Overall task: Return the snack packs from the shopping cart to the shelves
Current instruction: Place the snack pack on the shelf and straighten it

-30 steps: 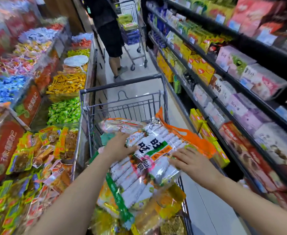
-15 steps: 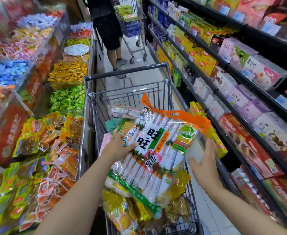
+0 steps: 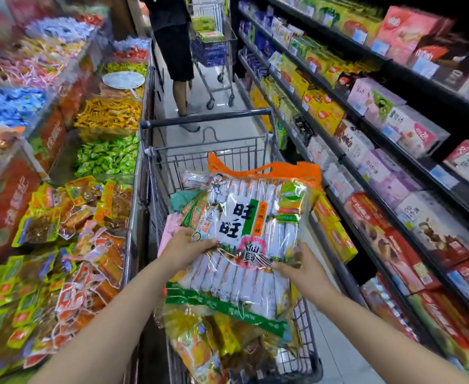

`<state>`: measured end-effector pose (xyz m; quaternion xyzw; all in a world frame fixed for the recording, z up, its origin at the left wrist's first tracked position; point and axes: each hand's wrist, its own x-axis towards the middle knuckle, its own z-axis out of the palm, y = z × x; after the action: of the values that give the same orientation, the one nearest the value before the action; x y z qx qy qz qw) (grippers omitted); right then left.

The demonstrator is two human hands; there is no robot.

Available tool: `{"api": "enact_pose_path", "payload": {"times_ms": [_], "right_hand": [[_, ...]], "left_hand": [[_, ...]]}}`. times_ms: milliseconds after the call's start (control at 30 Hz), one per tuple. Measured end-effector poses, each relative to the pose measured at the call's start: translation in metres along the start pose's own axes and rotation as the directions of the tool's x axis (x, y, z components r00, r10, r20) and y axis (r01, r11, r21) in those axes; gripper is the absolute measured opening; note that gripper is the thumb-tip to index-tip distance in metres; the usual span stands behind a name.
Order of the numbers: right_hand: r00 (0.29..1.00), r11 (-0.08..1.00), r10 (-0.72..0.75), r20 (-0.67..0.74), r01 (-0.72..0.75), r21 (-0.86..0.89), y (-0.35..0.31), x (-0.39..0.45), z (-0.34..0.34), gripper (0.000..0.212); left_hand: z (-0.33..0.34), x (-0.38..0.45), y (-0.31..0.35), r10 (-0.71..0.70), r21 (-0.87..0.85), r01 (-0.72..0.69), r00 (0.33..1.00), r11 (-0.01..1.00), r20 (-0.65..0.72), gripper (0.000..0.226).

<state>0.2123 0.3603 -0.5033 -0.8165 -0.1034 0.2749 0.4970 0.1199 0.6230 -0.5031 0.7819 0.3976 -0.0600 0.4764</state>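
The snack pack, a large clear bag of white-wrapped sticks with an orange handle strip on top and a green band along its lower edge, is held up above the shopping cart, tilted toward the 1 o'clock side. The left hand grips its left edge with the thumb laid over the front; the right hand grips the lower right edge, fingers curled behind the film. Big black characters "旺旺" sit mid-front beside a green and orange stripe; smaller print is too blurred to read. More snack bags lie in the basket beneath it. At 9 o'clock the cart's rim runs just beside the bins of loose sweets. At 3 o'clock a narrow strip of pale floor separates the cart from the shelves of boxed goods. At 12 o'clock another person with a second cart fills the aisle.
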Motion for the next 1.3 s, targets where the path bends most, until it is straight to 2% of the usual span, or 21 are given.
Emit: {"api": "enact_pose_path", "payload": {"times_ms": [100,233,333,400,467,600,667,767,900,1000,1033,1100,1133,1167,1233,1300], "right_hand": [[0.995,0.997,-0.072,-0.063,0.074,0.026,-0.014,-0.003,-0.025,0.072],[0.960,0.975,-0.217,-0.175,0.220,-0.002,-0.030,-0.023,-0.073,0.082],[0.916,0.957,-0.272,-0.294,0.288,0.012,-0.031,-0.051,-0.122,0.075],[0.884,0.946,-0.297,-0.360,0.323,0.011,-0.035,-0.072,-0.148,0.065],[0.826,0.932,-0.319,-0.465,0.363,0.005,-0.034,-0.112,-0.187,0.066],[0.688,0.918,-0.286,-0.667,0.397,0.016,-0.021,-0.200,-0.259,0.060],[0.620,0.922,-0.258,-0.741,0.387,0.002,-0.013,-0.249,-0.290,0.058],[0.506,0.925,-0.243,-0.828,0.379,-0.040,0.003,-0.323,-0.334,0.053],[0.367,0.937,-0.243,-0.898,0.330,-0.119,0.022,-0.423,-0.381,0.067],[0.353,0.940,-0.241,-0.904,0.317,-0.126,0.038,-0.496,-0.402,0.081],[0.356,0.940,-0.245,-0.902,0.315,-0.131,0.042,-0.518,-0.406,0.085],[0.333,0.945,-0.243,-0.911,0.294,-0.144,0.047,-0.560,-0.410,0.092],[0.305,0.949,-0.237,-0.922,0.275,-0.153,0.050,-0.578,-0.411,0.095],[0.268,0.952,-0.231,-0.935,0.262,-0.160,0.053,-0.595,-0.412,0.098],[0.177,0.948,-0.221,-0.959,0.269,-0.169,0.057,-0.624,-0.410,0.100],[0.081,0.943,-0.208,-0.975,0.282,-0.178,0.059,-0.646,-0.408,0.097]], "left_hand": [[0.004,-0.016,0.023,0.093,-0.042,-0.095,0.995,0.995,-0.037,0.080],[0.017,-0.040,0.071,0.224,-0.154,-0.233,0.972,0.960,-0.070,0.050],[0.037,-0.059,0.119,0.352,-0.122,-0.353,0.935,0.927,-0.035,0.076],[0.050,-0.072,0.148,0.414,-0.110,-0.416,0.909,0.902,-0.043,0.076],[0.077,-0.102,0.185,0.506,-0.104,-0.506,0.862,0.856,-0.033,0.060],[0.142,-0.171,0.245,0.675,-0.178,-0.664,0.738,0.727,0.007,0.051],[0.174,-0.210,0.268,0.738,-0.220,-0.718,0.675,0.660,0.012,0.038],[0.220,-0.280,0.299,0.815,-0.295,-0.776,0.579,0.558,0.017,0.053],[0.278,-0.372,0.328,0.880,-0.429,-0.791,0.474,0.436,0.022,0.037],[0.322,-0.427,0.340,0.901,-0.516,-0.758,0.429,0.400,0.069,0.038],[0.331,-0.446,0.342,0.907,-0.549,-0.742,0.415,0.385,0.074,0.041],[0.351,-0.480,0.348,0.926,-0.601,-0.721,0.367,0.345,0.092,0.067],[0.358,-0.498,0.350,0.936,-0.624,-0.710,0.335,0.326,0.109,0.076],[0.364,-0.515,0.352,0.945,-0.650,-0.694,0.300,0.309,0.129,0.074],[0.372,-0.546,0.356,0.950,-0.686,-0.659,0.251,0.307,0.184,0.056],[0.380,-0.570,0.362,0.961,-0.720,-0.636,0.198,0.276,0.194,0.047]]}}
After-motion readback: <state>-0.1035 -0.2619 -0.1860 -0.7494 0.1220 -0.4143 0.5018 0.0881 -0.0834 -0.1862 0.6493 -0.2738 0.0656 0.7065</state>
